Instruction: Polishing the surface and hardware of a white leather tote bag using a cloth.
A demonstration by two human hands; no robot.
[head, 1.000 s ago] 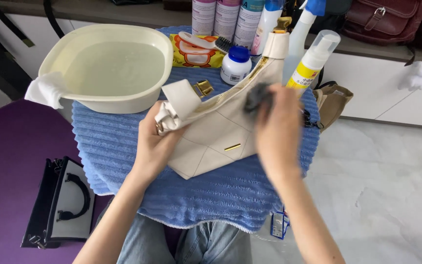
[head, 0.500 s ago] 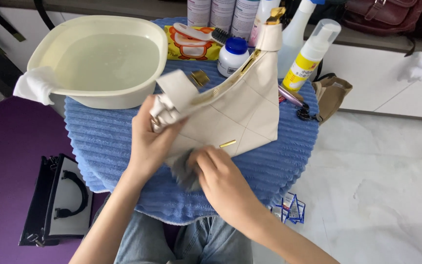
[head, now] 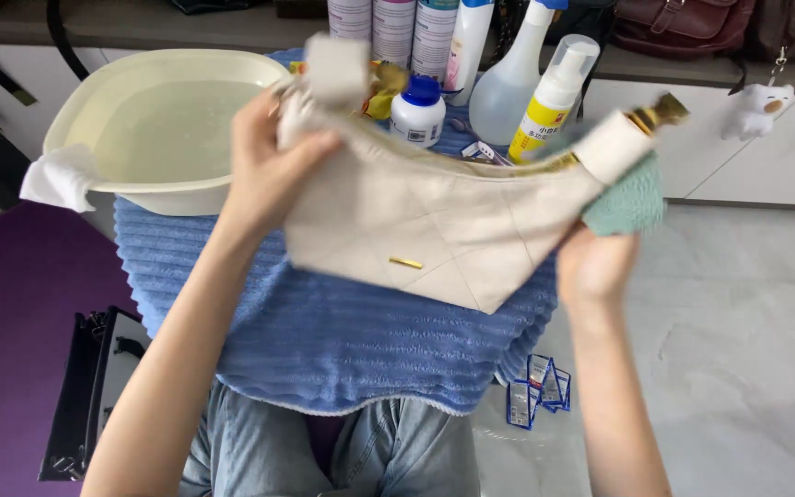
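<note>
Here the bag point(head: 434, 230) hangs between both hands, left hand point(head: 269, 170) pinching one end, right hand point(head: 595, 262) clasping the other with a green cloth point(head: 627, 207).

I saw a blue ribbed towel point(head: 351, 340) covering the small table, w/ cream basin point(head: 140, 120), spray bottles point(head: 508, 83) on top.

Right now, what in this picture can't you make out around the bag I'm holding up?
Head view:
- Right hand fingers: hidden behind the cream quilted bag and green cloth.
- Bottles at the back: tops cut off by the upper edge.
- Bag's left end: blurred, beside the left hand.
- Basin: contents unclear.
</note>
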